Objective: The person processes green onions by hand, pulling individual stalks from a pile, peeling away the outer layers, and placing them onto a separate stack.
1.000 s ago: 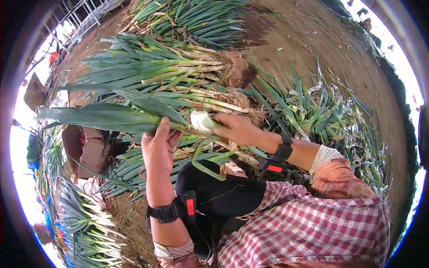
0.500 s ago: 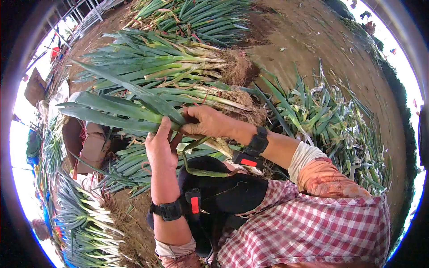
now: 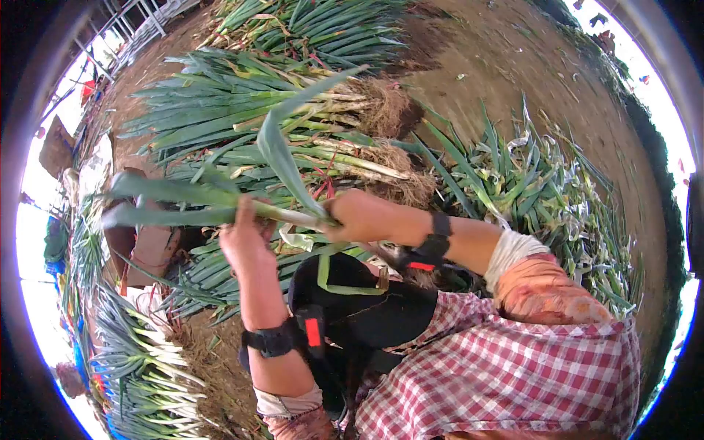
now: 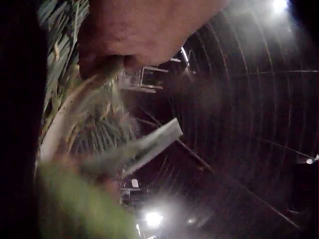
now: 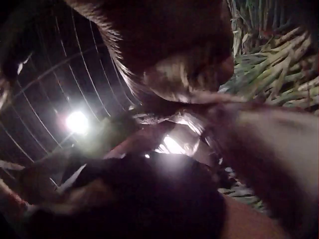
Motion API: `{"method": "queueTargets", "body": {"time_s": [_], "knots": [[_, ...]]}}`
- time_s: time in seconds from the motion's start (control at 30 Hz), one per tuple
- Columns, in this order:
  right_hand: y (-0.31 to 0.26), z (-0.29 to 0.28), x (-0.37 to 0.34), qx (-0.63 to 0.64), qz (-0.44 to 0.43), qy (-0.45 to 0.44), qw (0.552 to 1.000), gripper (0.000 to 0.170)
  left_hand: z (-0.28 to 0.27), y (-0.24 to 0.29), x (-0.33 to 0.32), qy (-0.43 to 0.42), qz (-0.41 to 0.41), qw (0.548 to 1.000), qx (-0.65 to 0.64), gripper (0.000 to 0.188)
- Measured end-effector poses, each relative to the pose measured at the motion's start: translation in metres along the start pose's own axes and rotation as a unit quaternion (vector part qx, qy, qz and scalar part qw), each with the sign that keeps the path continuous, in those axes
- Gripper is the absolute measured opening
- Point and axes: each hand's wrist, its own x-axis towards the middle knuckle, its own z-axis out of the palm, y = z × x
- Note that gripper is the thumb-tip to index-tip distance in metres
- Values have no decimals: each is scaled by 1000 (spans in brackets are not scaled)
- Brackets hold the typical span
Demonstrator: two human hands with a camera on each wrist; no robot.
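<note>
In the head view, my left hand (image 3: 246, 246) holds a large green onion (image 3: 290, 214) around its stem, thumb on top. Its blurred green leaves point left, and the pale shank runs right toward my other hand. There, my right hand (image 3: 370, 216) grips the base of a long green leaf (image 3: 282, 158) that stands up and away from the stem. A bent pale green strip (image 3: 350, 290) hangs below that hand, over the black knee. The left wrist view shows part of my left hand (image 4: 144, 30) with a pale stalk below it; the right wrist view is dark and blurred.
Bundles of untrimmed green onions (image 3: 220, 110) with roots lie on the soil ahead. A heap of stripped leaves (image 3: 535, 183) is at the right. Cleaned green onions (image 3: 150, 367) with white shanks lie at lower left, below a cardboard box (image 3: 155, 246).
My right hand went from the root end up to the leaf base, then drew back right with a leaf. That leaf now bends upright, away from the stem. The left hand keeps its hold.
</note>
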Motion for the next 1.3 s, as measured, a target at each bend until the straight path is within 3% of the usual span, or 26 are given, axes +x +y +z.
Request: {"method": "queueTargets", "body": {"time_s": [0.03, 0.1, 0.13, 0.17, 0.2, 0.27, 0.33, 0.37, 0.43, 0.5, 0.57, 0.6, 0.7, 0.83, 1.17, 1.3], "knots": [[5, -5, -16, -12, 14, -21, 1000, 29, -4, 4, 4, -1, 0, 1000, 2, 20], [45, 5, -53, 7, 2, 69, 998, 27, -12, 19, 5, 53, 39, 998, -21, 22], [92, 21, -75, -17, -8, 105, 994, 27, -16, 24, 3, 82, 59, 994, -33, 23], [102, 10, -100, -34, 154, 22, 987, 27, -18, 28, 1, 84, 62, 994, -35, 23], [142, 18, -126, -149, 250, -3, 957, 29, -19, 29, -1, 73, 73, 993, -52, 23], [191, 16, -184, -192, 313, 52, 929, 23, -23, 28, 2, 56, 99, 991, -72, 24], [282, 26, -248, -300, 402, -28, 865, 28, -23, 34, 4, 53, 93, 991, -85, 25], [267, 12, -236, -300, 403, -23, 864, 28, -23, 37, 6, 55, 90, 989, -101, 25], [180, -18, -185, -270, 347, 131, 888, 22, -24, 31, 7, 37, 78, 992, -95, 27], [139, -26, -119, -201, 283, 249, 904, 30, -15, 24, 8, 36, 82, 992, -92, 27], [83, -23, -57, -116, 91, 334, 931, 25, -9, 15, 7, 31, 77, 992, -94, 26], [58, -15, -32, -98, -15, 365, 926, 25, -4, 13, 4, 43, 79, 992, -91, 26], [-6, 17, 20, -64, -124, 384, 913, 25, 2, 13, -2, 62, 83, 990, -93, 24], [-25, 30, 45, -56, -135, 401, 904, 22, 6, 14, -12, 65, 84, 991, -78, 24], [-21, 27, 54, -199, -165, 403, 878, 7, 12, 3, -11, 80, 19, 985, -153, 25], [-21, 27, 60, -275, -193, 352, 874, 7, 13, 5, -12, 99, 12, 984, -147, 25]]}}
